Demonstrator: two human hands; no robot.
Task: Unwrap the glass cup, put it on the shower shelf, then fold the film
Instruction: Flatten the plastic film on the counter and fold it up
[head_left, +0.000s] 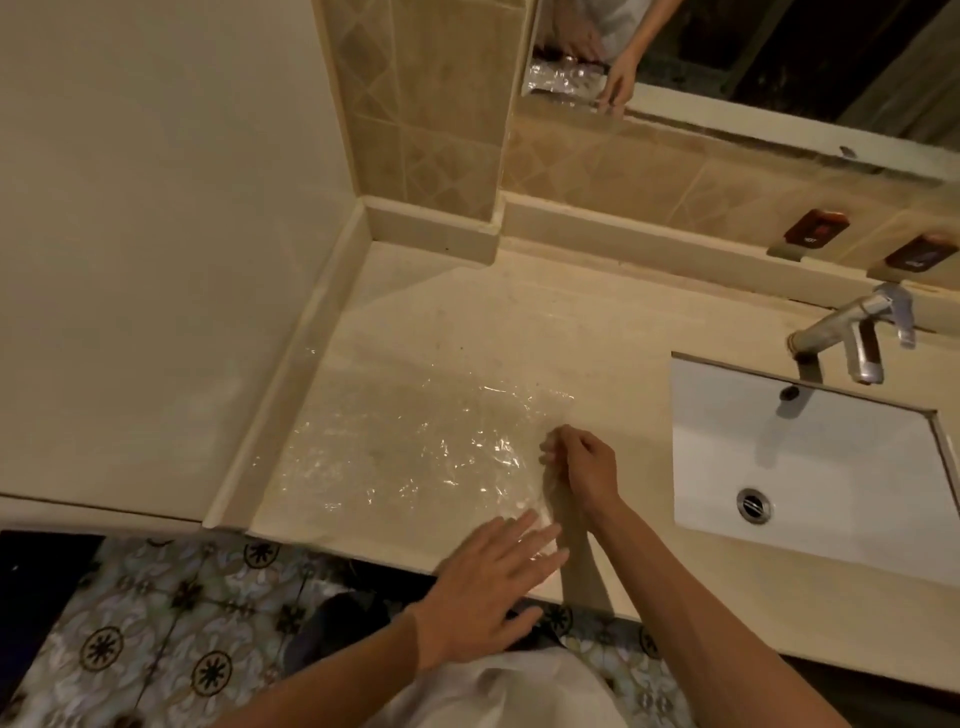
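Beige stone countertop (519, 322) filled the bathroom view, with a white rectangular inset sink (810, 457) as the landmark for everything else. To the left of the sink, a sheet of clear, crinkled plastic film (395, 457) lay spread nearly flat on the counter, with nothing wrapped in it. No glass cup showed anywhere in view, and no shower shelf either, so the unwrapping looked finished and the cup had probably been put away already, though that could not be confirmed. What remained, by the look of it, was the folding. The right hand (582, 467), just left of the sink, had its fingers curled together at the film's right edge, apparently pinching it. The left hand (488, 577), farther from the sink at the counter's front edge, was spread flat with fingertips resting on the film's near corner. No fold was visible yet
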